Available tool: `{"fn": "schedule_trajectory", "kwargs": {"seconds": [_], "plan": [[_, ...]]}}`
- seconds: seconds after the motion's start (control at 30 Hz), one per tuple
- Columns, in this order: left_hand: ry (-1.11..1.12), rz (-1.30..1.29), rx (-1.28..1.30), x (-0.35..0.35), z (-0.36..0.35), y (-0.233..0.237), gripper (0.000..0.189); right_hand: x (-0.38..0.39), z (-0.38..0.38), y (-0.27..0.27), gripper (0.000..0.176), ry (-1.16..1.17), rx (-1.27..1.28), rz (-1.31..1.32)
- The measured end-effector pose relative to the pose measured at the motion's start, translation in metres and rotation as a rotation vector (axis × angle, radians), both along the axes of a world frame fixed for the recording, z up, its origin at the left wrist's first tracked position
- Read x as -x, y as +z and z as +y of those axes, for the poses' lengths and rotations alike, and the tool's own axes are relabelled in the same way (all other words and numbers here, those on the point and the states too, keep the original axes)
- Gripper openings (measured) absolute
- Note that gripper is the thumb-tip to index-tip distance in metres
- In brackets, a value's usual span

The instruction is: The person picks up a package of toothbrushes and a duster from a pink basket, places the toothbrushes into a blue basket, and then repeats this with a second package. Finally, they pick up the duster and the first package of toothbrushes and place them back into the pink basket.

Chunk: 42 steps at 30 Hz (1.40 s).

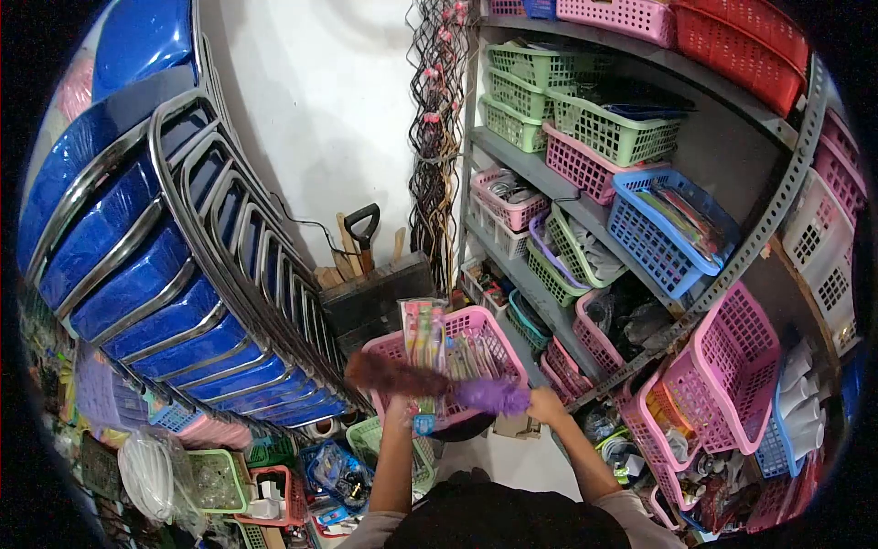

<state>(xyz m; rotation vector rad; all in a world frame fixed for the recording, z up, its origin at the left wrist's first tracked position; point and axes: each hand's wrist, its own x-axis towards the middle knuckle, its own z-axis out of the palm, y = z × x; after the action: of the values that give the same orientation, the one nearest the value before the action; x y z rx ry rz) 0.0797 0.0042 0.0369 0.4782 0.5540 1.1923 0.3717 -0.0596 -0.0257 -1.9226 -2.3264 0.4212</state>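
A fluffy duster [491,395], brown toward the left and purple toward the right, lies level across the front of a pink basket [506,340]. My right hand [546,405] is closed around its purple end. Behind the duster a clear pack of slim colourful items [423,331], perhaps toothbrushes, stands upright. My left hand [400,409] is at the lower edge of this pack and seems closed on it; the brown fluff covers most of the fingers. More clear packs [473,355] of slim items lie inside the basket.
Stacked blue chairs [155,265] with metal frames rise at the left. Grey shelving [521,169] on the right holds many plastic baskets. A pink basket [722,375] juts out at the right. Low baskets with goods, including a green one [215,480], crowd the lower left.
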Motion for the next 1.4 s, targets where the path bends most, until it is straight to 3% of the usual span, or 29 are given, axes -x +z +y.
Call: {"fn": "schedule_trajectory", "kwargs": {"seconds": [0.13, 0.2, 0.23, 0.27, 0.33, 0.37, 0.4, 0.47, 0.5, 0.63, 0.77, 0.97, 1.03, 1.13, 1.2, 1.23, 1.27, 1.33, 1.37, 1.4], "plan": [[0.134, 0.143, -0.040, 0.013, 0.007, -0.042, 0.049, 0.022, 0.001, -0.014, 0.022, 0.015, 0.001, 0.213], [0.204, 0.220, -0.057, 0.021, 0.009, -0.057, 0.048, 0.029, 0.014, -0.033, 0.021, -0.095, -0.018, 0.338], [0.009, 0.077, 0.149, 0.022, 0.001, -0.028, 0.046, 0.034, 0.025, -0.040, 0.023, -0.116, 0.024, 0.410], [0.013, 0.080, 0.152, 0.022, -0.003, -0.017, 0.046, 0.039, 0.030, -0.047, 0.023, -0.112, 0.029, 0.412], [-0.068, 0.179, 0.257, 0.023, -0.007, -0.009, 0.047, 0.061, 0.036, -0.036, 0.025, -0.244, -0.109, 0.674], [-0.059, 0.278, 0.404, 0.027, -0.008, -0.028, 0.049, 0.056, 0.052, -0.082, 0.026, -0.188, -0.012, 0.641], [-0.055, 0.283, 0.409, 0.028, -0.009, -0.036, 0.049, 0.063, 0.055, -0.082, 0.026, -0.185, -0.006, 0.646], [-0.106, 0.273, 0.366, 0.027, -0.013, -0.049, 0.051, 0.084, 0.061, -0.076, 0.032, -0.202, -0.045, 0.130], [-0.108, 0.229, 0.306, 0.026, -0.010, -0.073, 0.054, 0.092, 0.065, -0.090, 0.039, -0.231, -0.063, 0.145], [-0.177, 0.180, 0.262, 0.019, -0.014, -0.062, 0.053, 0.113, 0.067, -0.107, 0.043, -0.378, 0.015, 0.231], [-0.102, 0.239, 0.241, 0.012, -0.015, -0.049, 0.055, 0.116, 0.069, -0.102, 0.049, -0.432, 0.117, 0.169], [-0.353, 0.097, 0.185, 0.020, -0.008, -0.037, 0.056, 0.098, 0.072, -0.116, 0.063, -0.358, 0.164, 0.188], [-0.190, 0.130, 0.242, 0.013, -0.008, -0.031, 0.054, 0.092, 0.073, -0.104, 0.066, -0.326, 0.185, 0.206], [-0.269, 0.031, 0.144, 0.008, -0.004, -0.016, 0.053, 0.089, 0.069, -0.074, 0.064, -0.304, 0.102, 0.344], [-0.312, 0.007, 0.117, 0.001, 0.000, -0.019, 0.052, 0.088, 0.071, -0.073, 0.052, -0.233, -0.098, 0.757], [-0.288, 0.002, 0.145, -0.004, 0.002, -0.018, 0.052, 0.089, 0.069, -0.055, 0.046, -0.314, 0.025, 0.910], [-0.264, -0.004, 0.172, -0.010, 0.003, -0.017, 0.051, 0.093, 0.070, -0.036, 0.052, -0.379, 0.104, 1.194], [-0.252, -0.009, 0.196, -0.022, 0.004, -0.016, 0.051, 0.104, 0.056, 0.046, 0.063, -0.437, 0.102, 1.284], [-0.211, 0.017, 0.118, -0.031, 0.004, -0.015, 0.052, 0.108, 0.050, 0.073, 0.069, -0.366, -0.011, 1.105], [-0.172, 0.043, 0.038, -0.038, 0.005, -0.014, 0.053, 0.111, 0.042, 0.093, 0.069, -0.346, 0.037, 1.187]]}}
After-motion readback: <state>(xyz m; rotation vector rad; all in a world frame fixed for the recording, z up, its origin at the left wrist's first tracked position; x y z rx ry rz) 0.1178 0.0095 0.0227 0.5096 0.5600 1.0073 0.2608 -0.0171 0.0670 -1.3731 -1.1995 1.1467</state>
